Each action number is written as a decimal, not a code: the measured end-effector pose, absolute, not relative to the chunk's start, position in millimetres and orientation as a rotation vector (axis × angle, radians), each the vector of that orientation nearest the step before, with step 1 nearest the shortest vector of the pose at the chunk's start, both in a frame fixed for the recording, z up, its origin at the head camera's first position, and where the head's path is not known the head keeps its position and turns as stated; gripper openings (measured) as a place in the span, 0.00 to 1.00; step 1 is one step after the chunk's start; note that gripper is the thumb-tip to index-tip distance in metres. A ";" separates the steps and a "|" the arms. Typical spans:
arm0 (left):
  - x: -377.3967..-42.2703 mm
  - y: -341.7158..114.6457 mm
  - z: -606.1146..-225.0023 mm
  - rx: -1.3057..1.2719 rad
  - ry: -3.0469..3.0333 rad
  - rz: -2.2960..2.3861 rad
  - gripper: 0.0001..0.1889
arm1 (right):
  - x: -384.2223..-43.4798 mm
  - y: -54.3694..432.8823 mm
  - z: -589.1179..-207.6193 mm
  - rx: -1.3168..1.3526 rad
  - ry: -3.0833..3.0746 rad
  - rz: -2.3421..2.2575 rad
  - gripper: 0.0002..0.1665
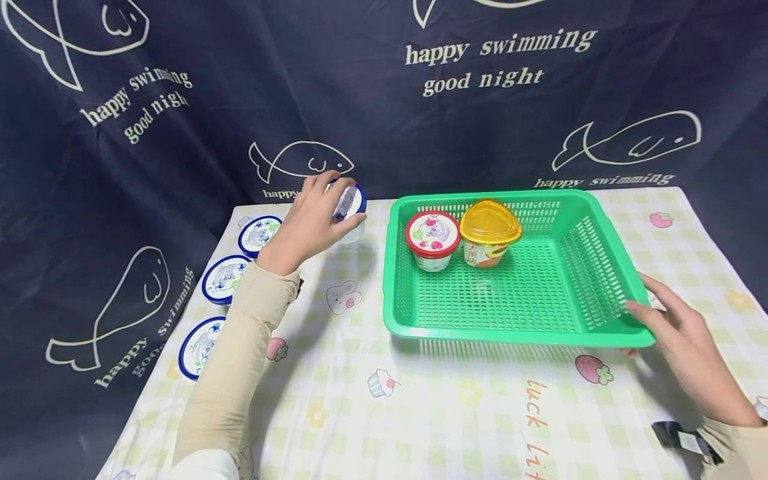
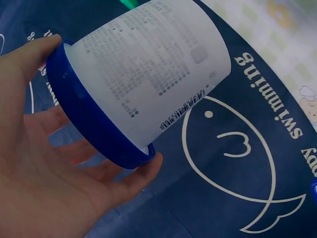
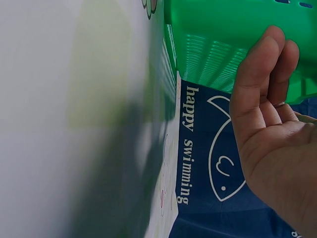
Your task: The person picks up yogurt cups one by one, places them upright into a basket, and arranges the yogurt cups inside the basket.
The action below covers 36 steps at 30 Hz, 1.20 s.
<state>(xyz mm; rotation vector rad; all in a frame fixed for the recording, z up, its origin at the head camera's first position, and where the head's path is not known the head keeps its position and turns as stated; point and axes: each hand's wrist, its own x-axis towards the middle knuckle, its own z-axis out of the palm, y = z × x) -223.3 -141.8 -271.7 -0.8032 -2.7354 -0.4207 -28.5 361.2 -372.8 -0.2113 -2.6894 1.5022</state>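
Observation:
My left hand grips a white plastic tub with a blue-rimmed lid at the back of the table, left of the basket. In the left wrist view, thumb and fingers spread around the blue lid, and the tub's printed side with a barcode shows. My right hand holds the right end of a green plastic basket, thumb at the rim and fingers underneath its outer wall. Inside the basket's left part stand a red-lidded tub and a cup with a yellow lid, side by side.
Along the table's left edge stand three more blue-lidded tubs, partly covered by my left forearm. A checked cloth covers the table. Dark blue fabric with white fish drawings hangs behind and to the left.

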 end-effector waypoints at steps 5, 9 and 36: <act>-225.6 -137.0 -267.4 -0.813 -2.751 -0.430 0.31 | -26.9 361.2 -372.2 -0.226 -2.710 1.456 0.35; -226.8 -132.7 -265.5 -0.822 -2.743 -0.429 0.31 | -26.3 360.6 -372.1 -0.227 -2.718 1.453 0.36; -222.7 -61.6 -225.8 -1.110 -2.548 -0.429 0.29 | -23.3 356.6 -371.4 -0.218 -2.670 1.516 0.34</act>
